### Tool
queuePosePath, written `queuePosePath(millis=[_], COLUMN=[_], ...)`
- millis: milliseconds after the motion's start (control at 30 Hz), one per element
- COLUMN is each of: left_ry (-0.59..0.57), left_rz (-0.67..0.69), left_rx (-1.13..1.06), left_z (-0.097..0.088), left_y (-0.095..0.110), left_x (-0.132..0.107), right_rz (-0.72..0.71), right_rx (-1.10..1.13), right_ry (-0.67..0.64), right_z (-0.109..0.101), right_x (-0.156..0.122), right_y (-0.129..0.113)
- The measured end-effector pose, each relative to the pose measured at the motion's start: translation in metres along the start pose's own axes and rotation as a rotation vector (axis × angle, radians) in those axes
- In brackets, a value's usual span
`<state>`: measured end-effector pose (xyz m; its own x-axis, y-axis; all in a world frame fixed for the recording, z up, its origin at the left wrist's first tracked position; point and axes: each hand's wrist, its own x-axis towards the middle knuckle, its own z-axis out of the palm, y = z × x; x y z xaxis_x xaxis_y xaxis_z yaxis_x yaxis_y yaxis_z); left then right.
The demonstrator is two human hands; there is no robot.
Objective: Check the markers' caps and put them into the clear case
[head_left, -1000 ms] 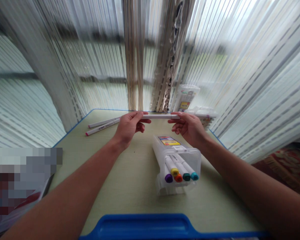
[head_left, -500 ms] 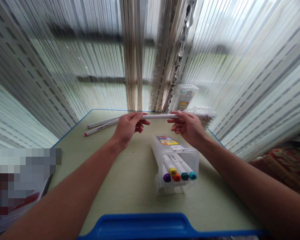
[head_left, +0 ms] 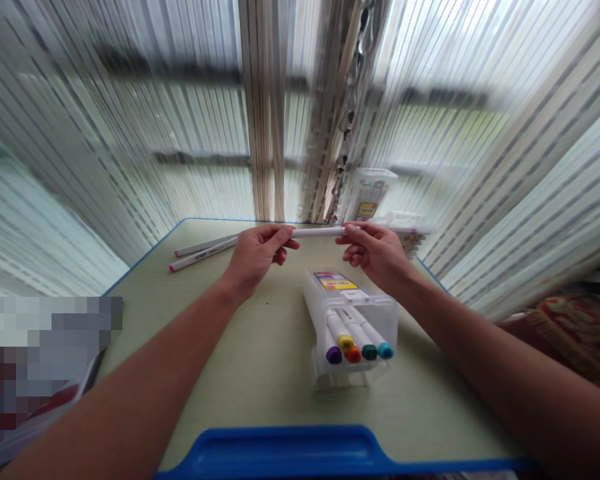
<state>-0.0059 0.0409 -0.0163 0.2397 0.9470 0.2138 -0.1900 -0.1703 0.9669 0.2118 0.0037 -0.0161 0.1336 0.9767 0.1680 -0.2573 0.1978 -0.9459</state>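
A white marker point(head_left: 319, 233) lies level between my two hands above the far half of the table. My left hand point(head_left: 260, 257) pinches its left end, and my right hand point(head_left: 377, 252) pinches its right end; the fingers hide both tips. Below and nearer to me, a clear plastic case point(head_left: 317, 327) lies on its side with its open end toward me. Several white markers point(head_left: 355, 328) sit inside it, with purple, yellow, orange, dark green and turquoise ends showing. Left of my left hand, two white markers point(head_left: 205, 255) with pinkish ends rest on the table.
The pale table point(head_left: 220, 380) has a blue rim and a blue tray recess point(head_left: 285, 450) at its front. At the back right stand an upright clear case point(head_left: 373, 193) and another clear box point(head_left: 410, 233). String curtains point(head_left: 205, 120) hang behind. A pixelated patch covers the left edge.
My fingers have shifted slightly along the marker, with my left thumb a little farther right. Both hands still grip it; the case and the other markers stay where they were.
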Motion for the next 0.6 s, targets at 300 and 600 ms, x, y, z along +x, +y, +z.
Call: queuePosePath(millis=[300,600], left_ry=[-0.021,-0.017], left_rz=[0.090,0.111], left_rx=[0.086,0.152], left_z=[-0.0011,0.0002], left_y=[-0.0019,0.0012], left_x=[-0.0004,-0.0013], right_rz=[-0.017,-0.044], right_rx=[-0.028,-0.035], right_ry=[-0.017,-0.055], right_z=[-0.0017,-0.0025], right_x=[0.0004,0.0003], right_y=[0.0023,0.0047])
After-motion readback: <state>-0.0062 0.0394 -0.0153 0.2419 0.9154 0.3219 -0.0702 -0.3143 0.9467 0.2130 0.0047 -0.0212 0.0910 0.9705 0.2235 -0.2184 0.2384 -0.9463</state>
